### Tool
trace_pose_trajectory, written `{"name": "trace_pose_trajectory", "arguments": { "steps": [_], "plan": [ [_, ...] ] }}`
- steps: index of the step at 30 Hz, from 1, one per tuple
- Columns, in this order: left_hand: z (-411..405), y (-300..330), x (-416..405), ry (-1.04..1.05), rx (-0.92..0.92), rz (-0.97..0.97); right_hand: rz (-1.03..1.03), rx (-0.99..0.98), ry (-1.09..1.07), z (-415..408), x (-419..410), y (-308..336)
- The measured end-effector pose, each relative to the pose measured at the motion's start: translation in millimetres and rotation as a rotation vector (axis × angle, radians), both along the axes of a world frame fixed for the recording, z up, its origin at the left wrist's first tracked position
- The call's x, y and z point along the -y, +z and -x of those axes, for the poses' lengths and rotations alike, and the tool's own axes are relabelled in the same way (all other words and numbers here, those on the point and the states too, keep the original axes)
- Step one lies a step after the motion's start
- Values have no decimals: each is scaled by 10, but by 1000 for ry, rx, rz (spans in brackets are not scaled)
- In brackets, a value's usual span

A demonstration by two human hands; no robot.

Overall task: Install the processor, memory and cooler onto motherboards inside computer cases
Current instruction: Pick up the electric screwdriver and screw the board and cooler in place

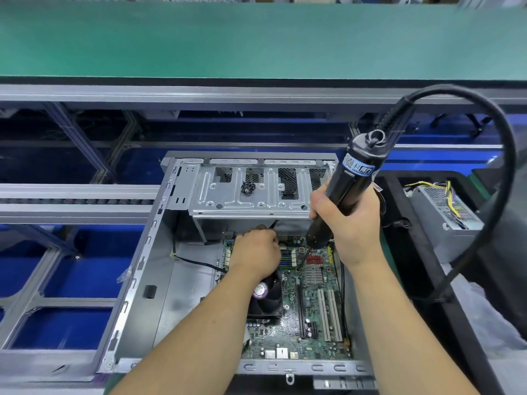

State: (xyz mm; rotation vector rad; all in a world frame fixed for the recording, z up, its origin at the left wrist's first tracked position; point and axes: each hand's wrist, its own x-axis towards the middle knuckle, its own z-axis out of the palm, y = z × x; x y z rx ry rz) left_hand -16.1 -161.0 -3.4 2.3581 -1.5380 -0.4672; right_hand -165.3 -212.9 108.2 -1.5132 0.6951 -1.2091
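Motherboard point(310, 309) in case point(159, 280) beside green conveyor point(256, 41); right grip point(346, 223) clasps screwdriver point(350, 178).

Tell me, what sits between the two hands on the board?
In the head view, the blue-green memory slots lie between the left hand and the right hand, beside the screwdriver tip.

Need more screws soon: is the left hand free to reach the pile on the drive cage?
Probably yes: the left hand lies just below the screws, nothing between them, though its fingers seem busy.
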Motion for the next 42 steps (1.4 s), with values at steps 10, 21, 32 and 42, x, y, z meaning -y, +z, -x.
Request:
{"name": "trace_pose_trajectory", "arguments": {
  "steps": [10,21,32,42],
  "plan": [
    [11,-10,-13,5,15,15,-18,3,65,-27,-14,-21],
    [19,-19,8,21,7,-18,-25,6,114,-53,-37,-37],
    [90,496,-87,-226,157,359,-29,78,-124,44,24,-49],
    [-566,1140,204,239,199,243,-32,128,-184,162,20,56]
  ]
}}
